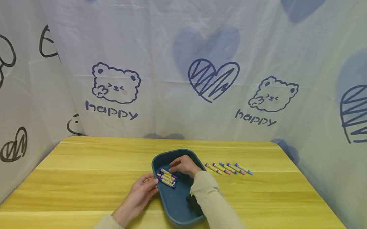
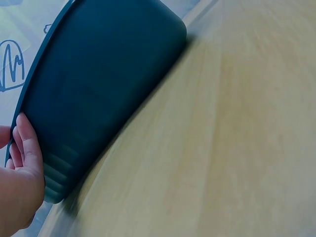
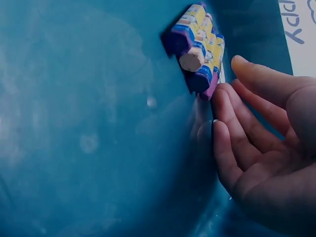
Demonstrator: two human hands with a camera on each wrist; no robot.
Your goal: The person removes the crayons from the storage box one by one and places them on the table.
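Observation:
A dark teal plastic bin (image 1: 180,208) stands on the table, angled slightly. My left hand (image 1: 141,194) holds its left rim; in the left wrist view the fingers (image 2: 30,148) lie against the outer wall and the thumb is beyond the rim. Inside the bin, several crayons (image 1: 167,178) with yellow wrappers and blue bands lie side by side by the left wall. My right hand (image 1: 184,165) is in the bin just beside them. Its thumb and fingers are apart and loosely bent, with fingertips close to the crayon bundle (image 3: 197,49). No crayon shows in its grasp.
Several more crayons (image 1: 228,168) lie in a slanted row on the wooden table (image 1: 87,178), right of the bin. A small dark object with a yellow-green part (image 1: 191,197) is partly hidden behind the right sleeve. Printed cloth (image 1: 160,93) hangs behind the table and at both sides.

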